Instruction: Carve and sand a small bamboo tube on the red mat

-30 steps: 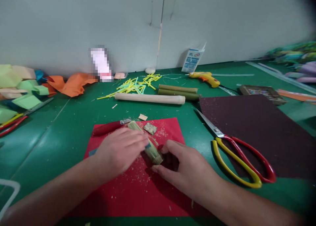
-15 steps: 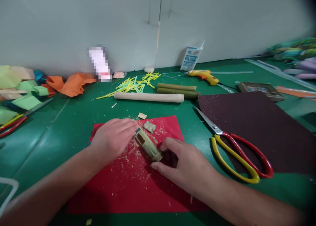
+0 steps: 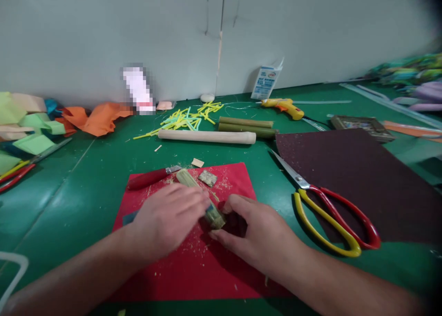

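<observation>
On a red sheet [image 3: 165, 279] lies a short bamboo piece [image 3: 187, 178], tilted away toward the upper left. Its near end is pinched between the thumb and fingers of my right hand [image 3: 255, 228]. My left hand [image 3: 171, 214] lies across the bamboo's middle, fingers together, over a dark blue-grey piece of sandpaper [image 3: 129, 218]; an edge of it shows at the fingertips. Most of the sandpaper and the bamboo's cut opening are hidden under that hand. Beyond the left hand rests a red-handled knife [image 3: 148, 179]. Fine shavings are scattered around the bamboo.
Large scissors [image 3: 300, 182] lie open at right, partly on a dark brown sheet [image 3: 331, 164]. Behind are a pale stick [image 3: 207, 136], green bamboo lengths [image 3: 247, 128], cut straws [image 3: 186, 119] and a yellow glue gun [image 3: 283, 108]. A flat chip [image 3: 208, 178] lies beside the bamboo.
My left hand has slid along the bamboo toward me and right, covering its opening and uncovering the far end and the knife. My right hand keeps its hold on the near end.
</observation>
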The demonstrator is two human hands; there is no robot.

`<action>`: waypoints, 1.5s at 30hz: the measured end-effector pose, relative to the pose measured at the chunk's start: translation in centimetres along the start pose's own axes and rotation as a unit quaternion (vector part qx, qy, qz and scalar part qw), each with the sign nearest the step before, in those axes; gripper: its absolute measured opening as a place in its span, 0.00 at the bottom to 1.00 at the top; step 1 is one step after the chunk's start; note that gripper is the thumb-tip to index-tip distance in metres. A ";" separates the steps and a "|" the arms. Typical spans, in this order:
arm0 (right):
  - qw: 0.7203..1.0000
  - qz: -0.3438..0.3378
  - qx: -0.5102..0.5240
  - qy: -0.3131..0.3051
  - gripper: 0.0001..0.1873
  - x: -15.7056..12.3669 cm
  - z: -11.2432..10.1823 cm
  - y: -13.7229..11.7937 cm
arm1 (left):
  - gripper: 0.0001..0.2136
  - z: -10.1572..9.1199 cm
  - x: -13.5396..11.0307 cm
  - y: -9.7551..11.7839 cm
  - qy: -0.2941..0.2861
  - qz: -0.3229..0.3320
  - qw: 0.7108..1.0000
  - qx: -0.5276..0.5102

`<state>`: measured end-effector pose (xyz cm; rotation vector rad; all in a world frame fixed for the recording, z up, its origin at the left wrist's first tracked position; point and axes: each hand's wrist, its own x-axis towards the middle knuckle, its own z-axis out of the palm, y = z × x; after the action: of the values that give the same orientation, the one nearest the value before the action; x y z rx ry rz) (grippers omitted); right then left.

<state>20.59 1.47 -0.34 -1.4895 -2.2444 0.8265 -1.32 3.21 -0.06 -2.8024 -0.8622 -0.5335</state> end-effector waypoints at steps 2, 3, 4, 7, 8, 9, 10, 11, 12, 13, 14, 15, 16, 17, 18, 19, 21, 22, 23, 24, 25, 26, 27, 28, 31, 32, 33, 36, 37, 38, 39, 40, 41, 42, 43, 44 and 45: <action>1.000 0.006 -0.004 0.004 0.12 0.0 -0.1 -0.1 | 0.14 0.0 0.0 -0.3 0.018 -0.026 0.999 0.030; 1.000 0.008 -0.006 0.006 0.12 0.0 -0.1 -0.1 | 0.13 0.0 0.0 -0.4 0.029 -0.037 0.998 0.041; 1.000 0.008 -0.006 0.006 0.12 0.0 -0.1 -0.1 | 0.13 0.0 0.0 -0.3 0.035 -0.043 0.998 0.042; 1.000 -0.002 -0.007 0.002 0.11 0.0 -0.1 -0.1 | 0.14 -0.1 0.1 0.1 0.023 -0.014 1.000 -0.002; 1.000 -0.003 -0.007 0.002 0.11 0.0 -0.1 0.0 | 0.14 -0.1 0.1 0.1 0.012 -0.004 1.000 -0.016; 1.000 -0.002 -0.007 0.002 0.11 0.0 0.0 0.0 | 0.14 -0.1 0.1 0.1 0.005 -0.003 1.000 -0.019; 1.000 0.001 -0.006 0.004 0.11 0.0 0.0 0.1 | 0.14 -0.1 0.1 -0.1 0.004 -0.013 1.000 -0.010; 1.000 0.003 -0.005 0.004 0.11 0.0 0.0 0.1 | 0.13 0.0 0.0 -0.3 0.011 -0.027 1.000 0.003; 1.000 0.005 -0.004 0.003 0.11 0.0 0.1 0.1 | 0.13 0.0 0.0 -0.5 0.021 -0.041 0.999 0.016; 1.000 0.005 -0.003 0.002 0.12 0.0 0.1 0.1 | 0.13 0.0 0.0 -0.6 0.032 -0.049 0.998 0.024; 1.000 0.004 -0.002 0.002 0.12 0.0 0.0 0.1 | 0.13 0.1 -0.1 -0.5 0.041 -0.049 0.998 0.022; 1.000 0.002 -0.003 0.001 0.12 0.0 0.0 0.0 | 0.13 0.1 -0.1 -0.2 0.040 -0.036 0.999 0.008; 1.000 -0.001 -0.004 0.000 0.11 0.0 0.0 0.0 | 0.13 0.1 -0.1 0.1 0.031 -0.021 0.999 -0.011; 1.000 -0.004 -0.004 0.000 0.11 0.1 0.0 0.0 | 0.13 0.1 0.0 0.4 0.020 -0.005 0.999 -0.029; 1.000 -0.005 -0.005 0.000 0.11 0.1 -0.1 0.0 | 0.13 0.1 0.0 0.6 0.007 0.002 0.999 -0.034; 1.000 -0.003 -0.007 -0.001 0.11 0.1 -0.1 0.0 | 0.13 0.1 0.0 0.7 0.000 -0.001 1.000 -0.030; 1.000 0.002 -0.009 -0.001 0.11 0.1 -0.2 0.0 | 0.13 0.2 0.1 0.6 0.010 -0.019 1.000 -0.004; 1.000 0.005 -0.010 -0.003 0.11 0.1 -0.2 0.0 | 0.13 0.2 0.1 0.5 0.022 -0.026 0.999 0.005; 1.000 0.005 -0.010 -0.005 0.11 0.1 -0.2 0.0 | 0.13 0.2 0.1 0.4 0.028 -0.027 0.999 0.007; 1.000 0.004 -0.009 -0.007 0.11 0.1 -0.2 0.0 | 0.13 0.3 0.2 0.4 0.026 -0.019 0.999 0.001; 1.000 0.003 -0.007 -0.010 0.11 0.1 -0.2 0.0 | 0.13 0.3 0.1 0.3 0.016 -0.006 1.000 -0.011; 1.000 0.002 -0.007 -0.010 0.10 0.1 -0.2 -0.1 | 0.14 0.4 0.1 0.2 0.004 0.007 1.000 -0.023; 1.000 0.002 -0.007 -0.010 0.10 0.1 -0.1 -0.1 | 0.14 0.4 0.1 0.0 -0.004 0.012 1.000 -0.027; 1.000 0.003 -0.008 -0.007 0.11 0.1 -0.1 -0.1 | 0.14 0.5 0.2 -0.2 -0.004 0.006 1.000 -0.020; 1.000 0.009 -0.014 0.000 0.12 0.2 0.0 -0.1 | 0.13 0.5 0.3 -0.7 0.030 -0.039 0.998 0.025; 1.000 0.008 -0.014 0.000 0.12 0.2 0.0 -0.1 | 0.13 0.5 0.3 -0.6 0.037 -0.046 0.998 0.028; 1.000 0.006 -0.013 -0.003 0.12 0.1 0.0 0.0 | 0.13 0.4 0.4 -0.4 0.037 -0.033 0.999 0.013; 1.000 0.000 -0.010 -0.006 0.11 0.1 0.1 0.1 | 0.13 0.2 0.4 0.0 0.017 0.010 0.998 -0.053; 1.000 0.001 -0.011 -0.005 0.11 0.1 0.1 0.2 | 0.13 0.2 0.4 -0.1 0.010 0.012 0.998 -0.054; 1.000 0.002 -0.011 -0.004 0.11 0.1 0.1 0.2 | 0.13 0.2 0.4 -0.4 0.011 0.000 0.999 -0.041; 1.000 0.005 -0.011 -0.003 0.11 0.1 0.1 0.2 | 0.13 0.2 0.3 -0.8 0.022 -0.022 0.999 -0.012; 1.000 0.008 -0.011 -0.003 0.11 0.1 0.1 0.2 | 0.12 0.2 0.3 -1.1 0.034 -0.040 0.998 0.017; 1.000 0.009 -0.011 -0.004 0.11 0.1 0.1 0.2 | 0.12 0.3 0.3 -1.3 0.041 -0.064 0.996 0.037; 1.000 0.009 -0.010 -0.005 0.11 0.1 0.1 0.1 | 0.12 0.3 0.3 -1.3 0.054 -0.057 0.996 0.042; 1.000 0.007 -0.010 -0.006 0.11 0.1 0.0 0.1 | 0.12 0.4 0.3 -1.2 0.058 -0.037 0.997 0.021; 1.000 0.005 -0.010 -0.008 0.11 0.2 0.0 0.1 | 0.13 0.4 0.3 -1.0 0.047 -0.012 0.999 -0.009; 1.000 0.003 -0.010 -0.007 0.11 0.2 0.0 0.0 | 0.13 0.4 0.3 -0.7 0.025 0.003 0.999 -0.034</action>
<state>20.53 1.66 -0.39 -1.5042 -2.2673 0.8204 -1.35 4.10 -0.30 -2.8382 -0.8405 -0.6394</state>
